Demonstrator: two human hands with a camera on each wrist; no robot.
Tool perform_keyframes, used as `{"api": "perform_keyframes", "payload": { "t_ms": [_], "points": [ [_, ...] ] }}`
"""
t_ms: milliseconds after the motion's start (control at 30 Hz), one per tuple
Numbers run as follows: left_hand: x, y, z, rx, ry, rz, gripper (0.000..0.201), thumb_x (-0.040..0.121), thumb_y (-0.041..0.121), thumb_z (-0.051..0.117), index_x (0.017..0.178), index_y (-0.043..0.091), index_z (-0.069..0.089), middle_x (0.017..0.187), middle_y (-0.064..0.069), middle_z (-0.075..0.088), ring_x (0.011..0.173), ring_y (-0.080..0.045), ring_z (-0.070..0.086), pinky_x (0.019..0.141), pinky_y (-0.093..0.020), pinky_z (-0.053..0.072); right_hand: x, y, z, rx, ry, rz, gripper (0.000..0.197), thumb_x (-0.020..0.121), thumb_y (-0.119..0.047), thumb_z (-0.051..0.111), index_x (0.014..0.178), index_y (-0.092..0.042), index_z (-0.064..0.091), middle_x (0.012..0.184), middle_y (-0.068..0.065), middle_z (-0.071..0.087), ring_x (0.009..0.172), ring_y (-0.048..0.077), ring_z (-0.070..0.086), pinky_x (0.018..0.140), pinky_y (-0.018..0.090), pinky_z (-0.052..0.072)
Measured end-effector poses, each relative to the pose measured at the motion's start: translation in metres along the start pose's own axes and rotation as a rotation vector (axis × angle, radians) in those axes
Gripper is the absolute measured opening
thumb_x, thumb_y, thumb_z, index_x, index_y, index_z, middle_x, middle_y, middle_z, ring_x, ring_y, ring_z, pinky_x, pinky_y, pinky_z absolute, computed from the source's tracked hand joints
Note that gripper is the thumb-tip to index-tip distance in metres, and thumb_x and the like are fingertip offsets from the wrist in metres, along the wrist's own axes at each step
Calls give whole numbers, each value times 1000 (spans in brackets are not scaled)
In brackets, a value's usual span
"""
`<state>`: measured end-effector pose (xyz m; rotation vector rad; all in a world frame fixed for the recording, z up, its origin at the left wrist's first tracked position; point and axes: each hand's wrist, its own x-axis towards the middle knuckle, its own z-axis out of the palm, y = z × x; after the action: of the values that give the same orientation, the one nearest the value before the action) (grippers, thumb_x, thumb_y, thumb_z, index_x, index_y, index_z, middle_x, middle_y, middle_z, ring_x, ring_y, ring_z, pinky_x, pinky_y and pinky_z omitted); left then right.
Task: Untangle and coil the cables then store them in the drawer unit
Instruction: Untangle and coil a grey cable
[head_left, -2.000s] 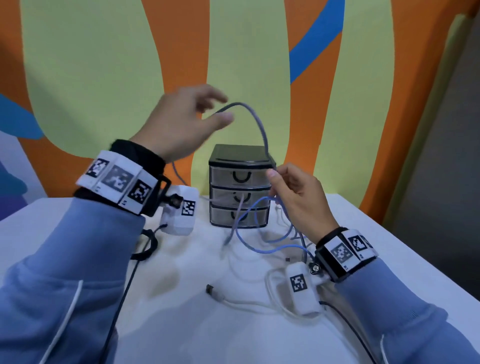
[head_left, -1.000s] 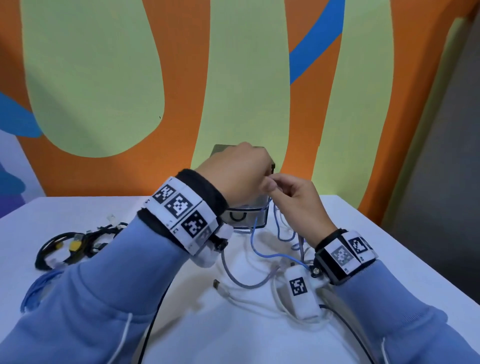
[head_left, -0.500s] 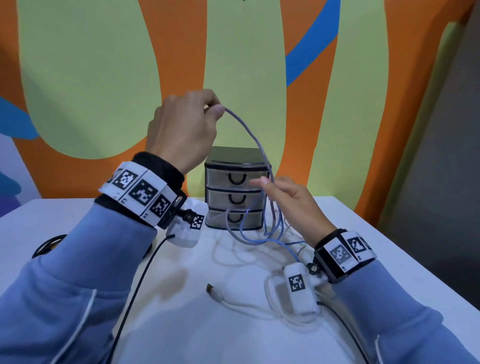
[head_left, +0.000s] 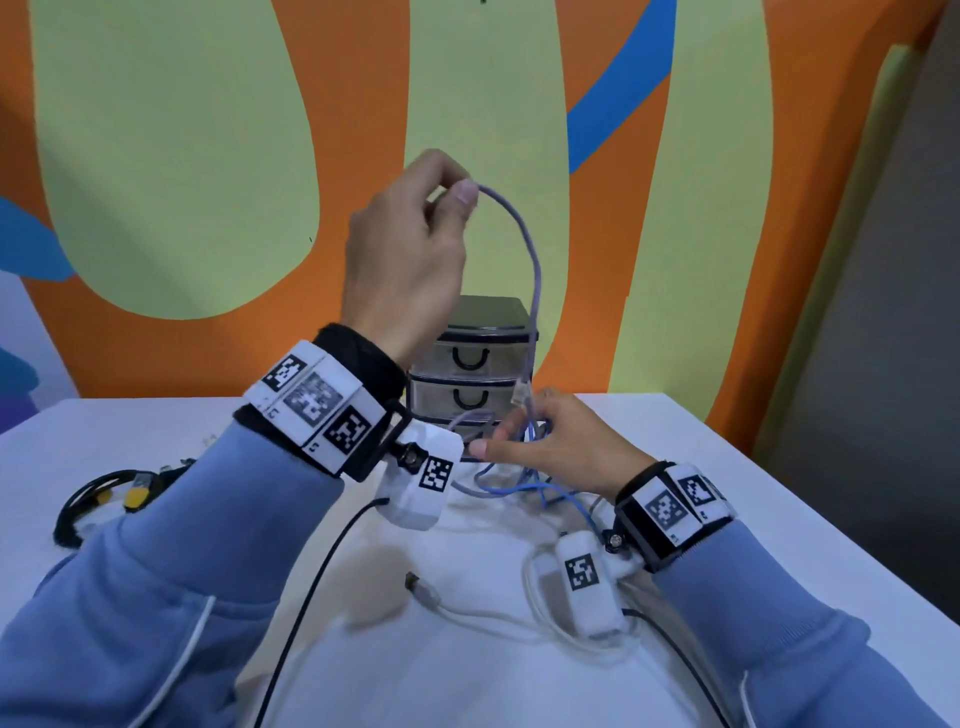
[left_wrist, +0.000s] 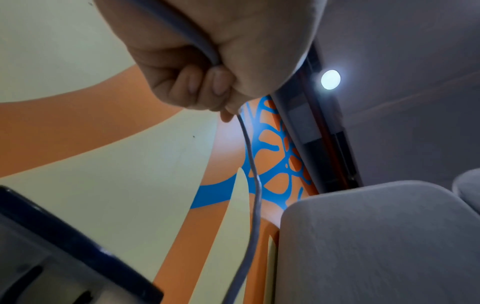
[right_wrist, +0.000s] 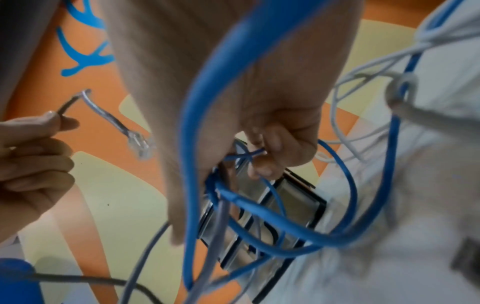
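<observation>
Half a second back the grey-lilac network cable (head_left: 530, 270) ran unbroken from the raised left hand (head_left: 410, 260) down into the tangle. Now its clear plastic plug (head_left: 521, 396) hangs free just in front of the small three-drawer plastic unit (head_left: 475, 364), beside the fingers of the right hand (head_left: 556, 447). That suggests this end has come out of the knot, so the cable is likely close to being separable and ready for coiling.

The left hand's grip is closed on the cable, thumb and forefinger pinching it high above the drawer unit. From there the cable arches over and drops. Its visible long run is near vertical, and the plug points downward toward the counter (head_left: 701, 467).

The right hand's grip is clamped on thin loops of bright blue cable (right_wrist: 259, 203) directly in front of the unit's lowest drawer; the wrist view shows thumb and fingertips pinching crossed strands. More blue loops trail onto the counter in front of the unit.

A white cable with a metal plug (head_left: 431, 587) lies on the counter nearer the person than the unit. A black bundle with a yellow part (head_left: 119, 493) lies well to the unit's left. All three drawers look closed, so nothing appears stored yet.
</observation>
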<state>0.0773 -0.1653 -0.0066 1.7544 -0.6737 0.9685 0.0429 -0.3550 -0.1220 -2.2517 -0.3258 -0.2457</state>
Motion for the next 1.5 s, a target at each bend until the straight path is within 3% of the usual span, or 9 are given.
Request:
{"api": "perform_keyframes", "payload": {
  "t_ms": [233,333,533,800,1000,1267,1367,1433,1500],
  "points": [
    [19,-17,-22,-125,202,-12,24,106,36,53,100,18,68,70,-3,55,62,-18,39,59,-34,30,2,-1,-12,46,141,59,68,109,-55,41,76,-7,75,73,13,60,57,18,52,58,24,40],
    [26,-26,-28,-67,174,-72,23,103,39,56,99,22,72,62,14,50,60,-16,43,61,-32,33,-1,-4,-12,202,160,18,47,104,-48,59,90,-4,66,70,-11,59,57,14,54,52,29,37],
    [27,-37,-44,166,115,-105,22,105,36,59,104,24,77,63,14,52,56,-6,45,56,-32,30,0,-9,-12,477,229,-85,17,98,-26,72,99,-9,73,97,12,78,58,27,65,47,27,40],
    [15,-24,-41,237,-546,-86,21,108,33,60,101,24,78,55,18,56,46,4,47,53,-29,29,7,-2,-7,433,288,-3,16,106,-28,61,109,-13,67,55,11,61,44,21,57,49,27,44],
    [37,-30,-64,87,157,-120,19,102,36,57,93,29,73,72,8,61,62,-16,49,58,-31,35,7,14,-11,392,284,146,23,107,-32,58,110,-10,64,64,13,68,53,23,61,52,27,45],
    [11,-24,-52,690,-686,-129,59,92,63,70,57,17,71,45,4,60,46,-18,53,53,-27,35,11,2,-10,530,458,-15,24,111,-33,50,112,-10,57,60,3,53,45,22,48,49,24,42],
    [-5,-14,-22,643,-865,-2,16,84,46,85,94,36,78,66,12,61,61,-8,52,53,-28,32,13,3,-11,591,526,-35,28,112,-32,47,114,-5,52,60,5,50,44,23,47,51,28,45],
    [-17,-11,-4,558,-1028,79,49,77,46,90,122,48,71,73,20,55,71,-3,52,58,-28,36,14,3,-13,647,569,-36,24,113,-31,45,111,-7,51,61,7,48,43,23,47,50,27,45],
    [-27,-8,11,567,-1038,129,37,76,50,89,110,42,77,75,19,59,78,-10,59,62,-30,44,13,2,-16,718,580,-27,20,113,-31,44,109,-12,49,61,8,49,43,23,48,49,28,45]
  ]
}}
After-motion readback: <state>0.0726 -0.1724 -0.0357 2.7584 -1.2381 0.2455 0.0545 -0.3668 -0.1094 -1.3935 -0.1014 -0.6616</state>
